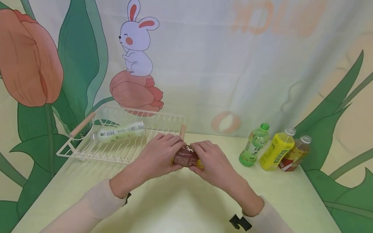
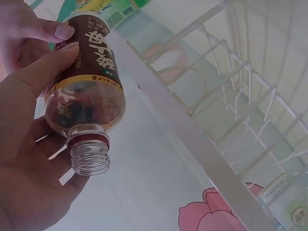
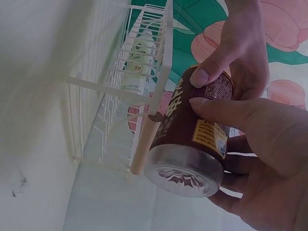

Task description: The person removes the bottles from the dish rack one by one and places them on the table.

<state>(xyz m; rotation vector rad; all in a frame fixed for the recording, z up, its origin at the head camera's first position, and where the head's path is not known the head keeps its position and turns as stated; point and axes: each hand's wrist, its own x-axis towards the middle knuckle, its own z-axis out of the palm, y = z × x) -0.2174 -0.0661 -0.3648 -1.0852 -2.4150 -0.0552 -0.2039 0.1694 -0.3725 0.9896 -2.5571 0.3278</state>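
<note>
Both hands hold one clear plastic drink bottle (image 1: pixel 186 156) with a dark brown label, lying sideways above the table. My left hand (image 1: pixel 160 153) grips its neck end, thumb on the label. My right hand (image 1: pixel 212 161) grips the base end, its thumb beside the other. In the left wrist view the bottle (image 2: pixel 86 72) shows an uncapped, threaded mouth. The right wrist view shows the clear ridged base of the bottle (image 3: pixel 185 168). Just behind my left hand stands a white wire rack (image 1: pixel 96 155) with wooden handles.
A bottle with a pale green and white label (image 1: pixel 120 132) lies in the rack. At the right of the table stand a green bottle (image 1: pixel 254 145), a yellow bottle (image 1: pixel 276 150) and a brownish-red bottle (image 1: pixel 295 153). A printed curtain (image 1: pixel 198 64) hangs behind the table.
</note>
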